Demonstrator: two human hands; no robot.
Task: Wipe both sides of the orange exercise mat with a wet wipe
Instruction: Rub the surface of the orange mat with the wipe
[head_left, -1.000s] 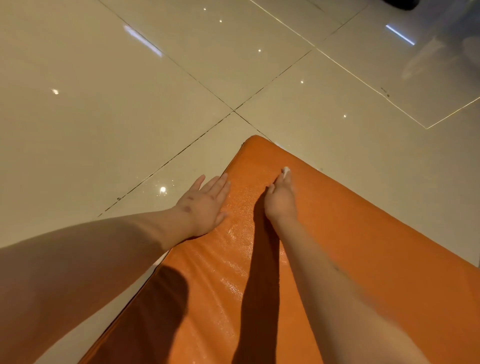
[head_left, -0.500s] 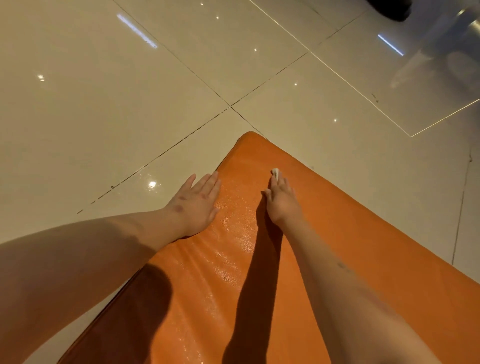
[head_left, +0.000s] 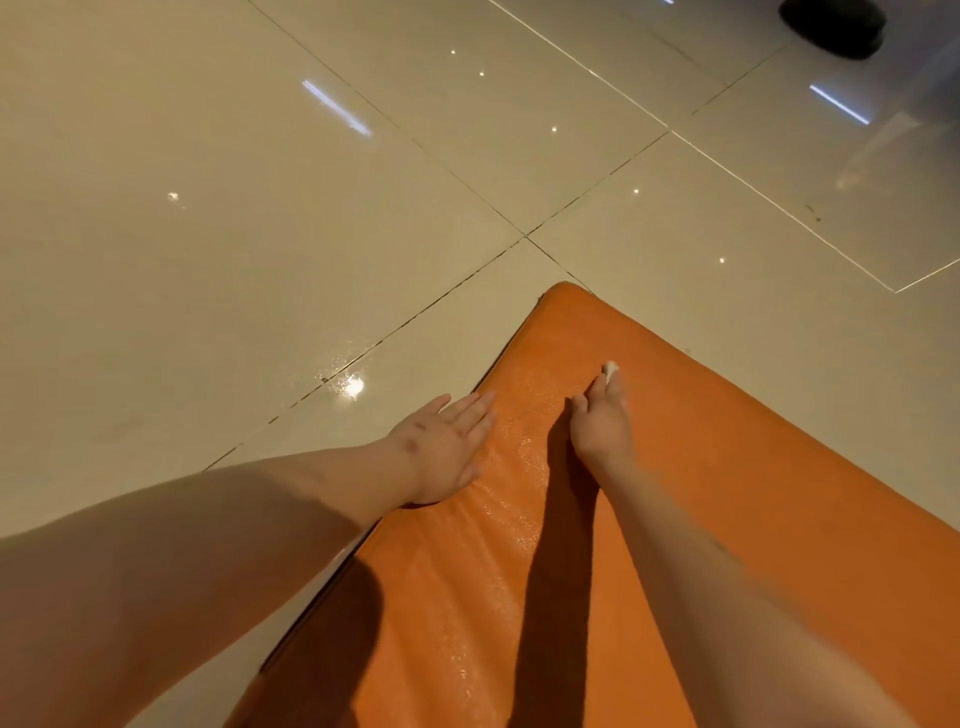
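Wiping the top of the orange mat (head_left: 779, 441): right hand (head_left: 602, 426) pinches the wet wipe (head_left: 610, 369), left hand (head_left: 447, 447) lies flat and empty on its 9 o'clock edge, and I'd guess the 12 o'clock corner is next.

Warm lt, floor (head_left: 208, 286) glare, mat (head_left: 727, 441) shadows
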